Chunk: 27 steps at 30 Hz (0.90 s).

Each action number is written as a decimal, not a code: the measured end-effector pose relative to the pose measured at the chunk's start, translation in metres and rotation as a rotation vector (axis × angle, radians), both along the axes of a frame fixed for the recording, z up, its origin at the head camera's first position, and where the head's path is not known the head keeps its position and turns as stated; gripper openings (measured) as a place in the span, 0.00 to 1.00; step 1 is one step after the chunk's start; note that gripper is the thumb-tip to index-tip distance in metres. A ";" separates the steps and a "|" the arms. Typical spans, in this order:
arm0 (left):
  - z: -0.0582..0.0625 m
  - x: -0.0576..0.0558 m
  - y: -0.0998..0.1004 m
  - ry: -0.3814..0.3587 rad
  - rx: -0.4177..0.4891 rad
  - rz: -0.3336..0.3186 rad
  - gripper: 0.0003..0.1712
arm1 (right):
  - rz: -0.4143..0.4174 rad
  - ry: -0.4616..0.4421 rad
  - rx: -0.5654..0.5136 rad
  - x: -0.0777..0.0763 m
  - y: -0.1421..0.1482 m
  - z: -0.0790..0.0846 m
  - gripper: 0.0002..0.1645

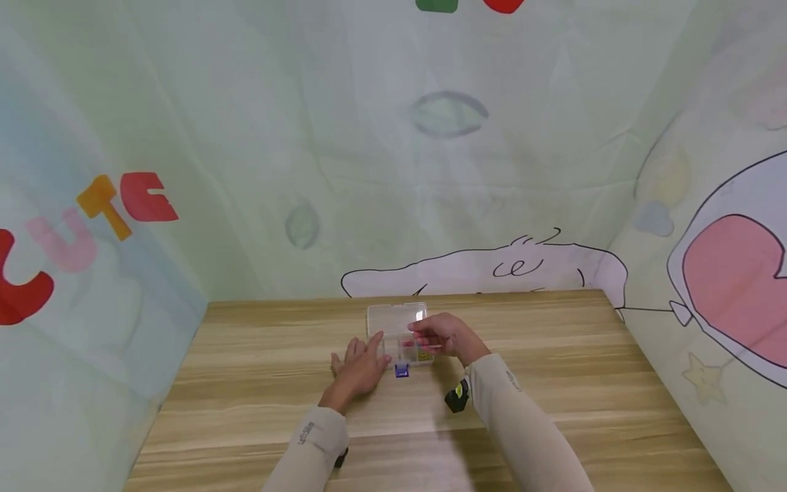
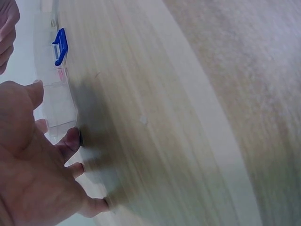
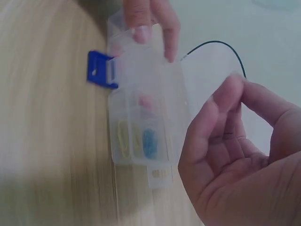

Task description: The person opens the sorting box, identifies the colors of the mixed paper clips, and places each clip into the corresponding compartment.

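A clear plastic compartment box (image 1: 390, 348) lies on the table, its transparent lid (image 1: 390, 318) tipped back and its blue latch (image 1: 402, 371) at the front. Inside, the right wrist view has small yellow loops (image 3: 123, 139), a blue bundle (image 3: 150, 143) and a pink bit (image 3: 146, 102). My left hand (image 1: 361, 369) rests at the box's left end, fingers spread, index fingertip and thumb at its edge. Over the right end, my right hand (image 1: 449, 336) has its fingers curled, thumb and index fingertips (image 3: 230, 87) together. No object shows between those tips.
The wood-grain table (image 1: 258, 410) carries the box near its back edge. A printed cloth backdrop (image 1: 246, 171) rises behind and on both sides. Black wrist devices, one of them (image 1: 457, 396) by the right sleeve, sit close to the tabletop.
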<state>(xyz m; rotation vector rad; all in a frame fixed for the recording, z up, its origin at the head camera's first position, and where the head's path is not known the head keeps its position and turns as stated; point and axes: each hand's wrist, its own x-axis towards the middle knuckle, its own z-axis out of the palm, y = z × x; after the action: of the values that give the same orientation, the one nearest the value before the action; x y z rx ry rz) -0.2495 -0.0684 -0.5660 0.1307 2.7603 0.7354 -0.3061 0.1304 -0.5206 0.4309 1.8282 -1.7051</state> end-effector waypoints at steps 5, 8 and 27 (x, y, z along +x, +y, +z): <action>0.002 0.000 -0.002 0.007 0.010 -0.002 0.35 | 0.133 0.183 0.219 0.001 -0.011 -0.011 0.06; 0.002 0.000 -0.002 0.000 0.009 -0.009 0.35 | 0.180 0.258 0.325 0.004 -0.019 -0.015 0.08; 0.000 0.001 -0.003 0.013 0.014 -0.024 0.33 | 0.492 0.519 0.719 0.023 -0.044 -0.018 0.20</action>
<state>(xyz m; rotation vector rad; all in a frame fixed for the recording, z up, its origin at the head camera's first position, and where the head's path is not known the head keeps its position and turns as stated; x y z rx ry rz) -0.2486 -0.0713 -0.5657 0.1710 2.7610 0.7510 -0.2835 0.0864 -0.5390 -0.2184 2.6342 -0.8292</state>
